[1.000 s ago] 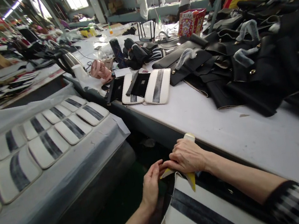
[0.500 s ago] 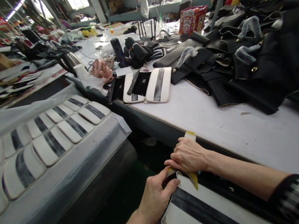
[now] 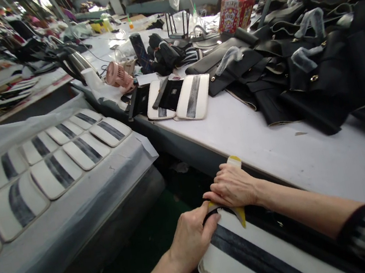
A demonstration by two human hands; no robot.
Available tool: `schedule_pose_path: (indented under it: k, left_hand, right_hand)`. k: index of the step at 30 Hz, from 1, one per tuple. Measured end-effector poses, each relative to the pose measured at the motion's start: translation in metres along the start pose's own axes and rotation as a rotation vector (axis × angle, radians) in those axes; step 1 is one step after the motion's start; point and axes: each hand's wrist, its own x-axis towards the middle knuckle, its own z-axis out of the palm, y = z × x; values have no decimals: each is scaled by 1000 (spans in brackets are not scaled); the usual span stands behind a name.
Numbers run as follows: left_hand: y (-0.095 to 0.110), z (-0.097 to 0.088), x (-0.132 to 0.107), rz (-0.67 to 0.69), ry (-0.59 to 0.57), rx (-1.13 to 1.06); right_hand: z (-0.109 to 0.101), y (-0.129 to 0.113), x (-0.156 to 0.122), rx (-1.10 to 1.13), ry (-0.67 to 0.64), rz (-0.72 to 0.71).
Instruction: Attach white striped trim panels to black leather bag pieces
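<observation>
A white panel (image 3: 219,260) with rounded corners and a dark stripe lies at the lower middle, running towards me. My left hand (image 3: 194,231) is closed at the panel's far end, thumb on top, pinching its edge. Just beyond it, my right hand (image 3: 232,186) wraps round a pale tool with yellow ends (image 3: 242,216). One end of that tool sticks out above the fist, and a pointed end shows below, against the panel's far edge. The exact kind of tool is hidden by my fingers. Both hands are close together, nearly touching.
Several similar striped panels lie in rows on the covered surface (image 3: 131,163) at left. On the white table (image 3: 310,157) lie more panels (image 3: 193,98), a pink fan (image 3: 117,75), a red box (image 3: 237,12) and a heap of black leather pieces (image 3: 325,72). Other people stand at the back.
The view has tilted down slightly, so the background sits higher. Both hands keep their grip at the panel's end, with only a small shift.
</observation>
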Motion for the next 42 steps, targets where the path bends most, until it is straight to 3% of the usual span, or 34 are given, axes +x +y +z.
schedule_pose_path:
  k: [11, 19, 22, 27, 29, 33, 39, 42]
  left_hand:
    - [-5, 2, 1, 87, -33, 131]
    - [-6, 4, 2, 140, -21, 171]
    - [-7, 4, 1, 101, -1, -20]
    - [-12, 12, 10, -145, -105, -855]
    - [-15, 15, 18, -196, -150, -1073]
    - [-19, 15, 28, -178, -176, -1086]
    - [-25, 18, 28, -209, -251, -1086]
    - [-26, 18, 28, -170, -233, -986]
  right_hand:
    - [2, 2, -2, 28, -57, 2]
    - [0, -19, -17, 89, -131, 166]
    - [-1, -33, -23, 88, -144, 284]
    - [-3, -47, -32, 98, -132, 392]
    - [-4, -48, -34, 123, -132, 401]
    - [2, -44, -44, 385, -111, 531]
    - [26, -23, -74, 685, -97, 796]
    - [27, -18, -81, 834, -34, 790]
